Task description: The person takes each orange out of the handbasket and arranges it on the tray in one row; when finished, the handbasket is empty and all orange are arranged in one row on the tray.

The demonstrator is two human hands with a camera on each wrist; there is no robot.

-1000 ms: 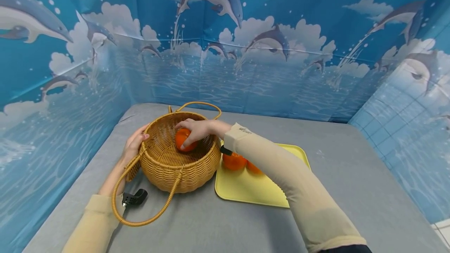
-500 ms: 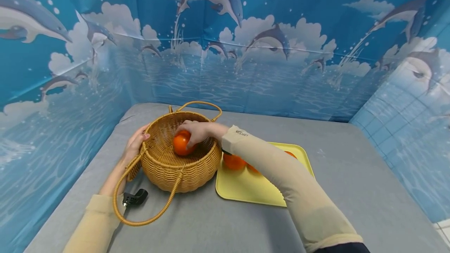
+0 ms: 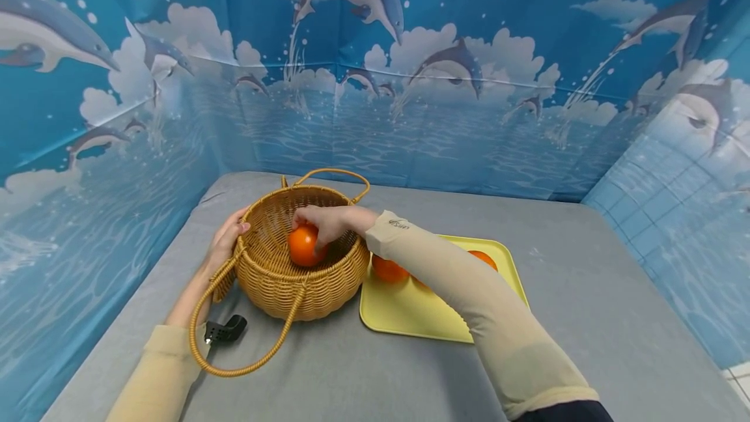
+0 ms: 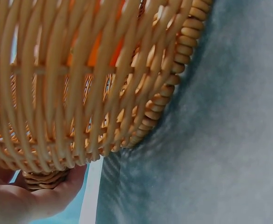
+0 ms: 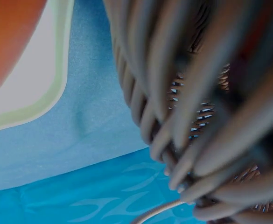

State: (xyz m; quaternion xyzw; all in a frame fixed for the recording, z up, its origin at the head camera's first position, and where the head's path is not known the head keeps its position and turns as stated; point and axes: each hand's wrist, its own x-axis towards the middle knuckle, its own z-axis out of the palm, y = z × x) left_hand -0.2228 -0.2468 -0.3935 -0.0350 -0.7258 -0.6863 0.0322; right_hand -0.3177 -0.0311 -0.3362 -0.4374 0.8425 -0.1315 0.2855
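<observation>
A round wicker basket (image 3: 328, 295) with two looped handles stands left of centre in the head view, tilted a little. My left hand (image 3: 225, 239) grips its left rim, thumb over the edge; the left wrist view also shows this hand (image 4: 29, 200) beneath the woven wall (image 4: 80, 102). My right hand (image 3: 329, 221) reaches inside over the right rim and holds a shiny round orange fruit (image 3: 303, 246) low in the basket. Its thumb lies at the fruit's near right, its fingers over the top. The right wrist view shows mostly blurred wicker (image 5: 173, 116), with that hand hidden.
Right of the basket lies a yellow tray (image 3: 404, 318) bearing several similar fruits (image 3: 389, 270), partly covered by my right sleeve (image 3: 457, 279). One handle (image 3: 234, 372) loops over the grey tabletop (image 3: 351, 370) at the front. A dolphin-printed curtain (image 3: 375, 142) surrounds the table.
The fruit and my right hand have shifted slightly toward me within the basket, exposing more of the fruit. My right forearm has moved slightly left, uncovering another fruit on the tray. My left hand stays put.
</observation>
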